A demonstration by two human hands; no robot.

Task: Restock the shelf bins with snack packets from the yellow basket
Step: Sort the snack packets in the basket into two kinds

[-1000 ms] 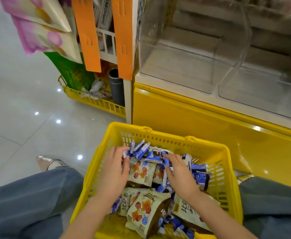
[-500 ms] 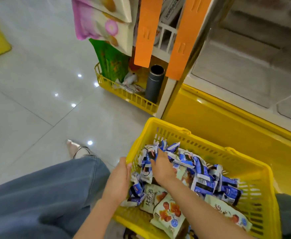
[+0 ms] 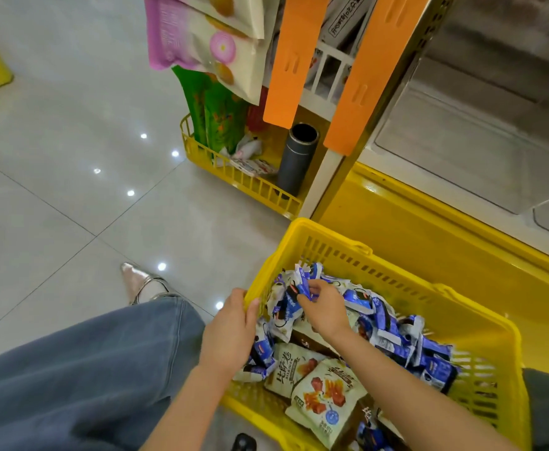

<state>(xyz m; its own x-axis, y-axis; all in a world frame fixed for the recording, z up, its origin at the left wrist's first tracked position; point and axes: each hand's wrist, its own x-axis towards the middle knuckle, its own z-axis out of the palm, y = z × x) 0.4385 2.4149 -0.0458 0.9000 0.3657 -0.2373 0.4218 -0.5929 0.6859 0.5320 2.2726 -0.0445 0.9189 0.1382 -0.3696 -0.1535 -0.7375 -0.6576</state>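
- Clear plastic shelf bins (image 3: 481, 151), upper right above the yellow shelf base (image 3: 429, 229): the parts in view look empty, no packets visible inside. Judgement: restocking of these bins has hardly begun, or not begun at all.
- Yellow basket (image 3: 481, 323) sits on the floor (image 3: 71, 196) just in front of the shelf base, between the person's knees. It is well filled; much is left to move.
- Blue-and-white packets (image 3: 380, 317) make up most of the load, heaped along the far side and right of the basket.
- Cream packets with red fruit print (image 3: 327, 395) lie at the near side, at least three in view, partly under the blue ones.
- Left hand (image 3: 231, 333) sits at the basket's near-left corner, fingers (image 3: 252, 307) curled loosely over the rim, close together. Whether it presses on packets below I cannot tell.
- Right hand (image 3: 327, 307) is inside the basket over the heap, its fingers (image 3: 309, 289) pinching a blue-and-white packet at the top of the pile near the far-left corner.
- Step in hand, as judged: gathering a handful of one kind before lifting to a bin. Nothing is clear of the basket yet.
- Left to do: lift, carry up and right to a bin, drop in, repeat for both kinds.
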